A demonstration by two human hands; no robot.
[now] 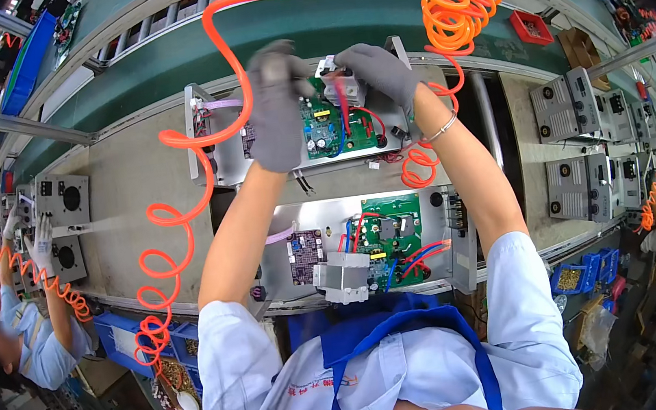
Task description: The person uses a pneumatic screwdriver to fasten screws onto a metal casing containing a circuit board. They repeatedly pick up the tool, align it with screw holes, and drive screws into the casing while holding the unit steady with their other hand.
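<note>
In grey gloves, both my hands are over an open metal chassis (231,153) on the far side of the bench. My right hand (379,72) grips the top of a block-shaped transformer (342,92) with a light metal casing. Red and blue wires run from it across a green circuit board (364,128). Left of the transformer is my left hand (277,106), its fingers bent and blurred by motion; I cannot tell whether they hold anything. Closer to me lies a similar chassis (278,275), with its own transformer (343,277), green board (391,234) and small purple board (306,257).
An orange coiled hose (162,217) hangs beside my left arm; another coil (455,9) hangs at upper right. Grey boxed units (566,110) stand at right. At left, a co-worker's gloved hands (42,247) touch similar units. A red bin (530,27) sits on the green belt (370,15).
</note>
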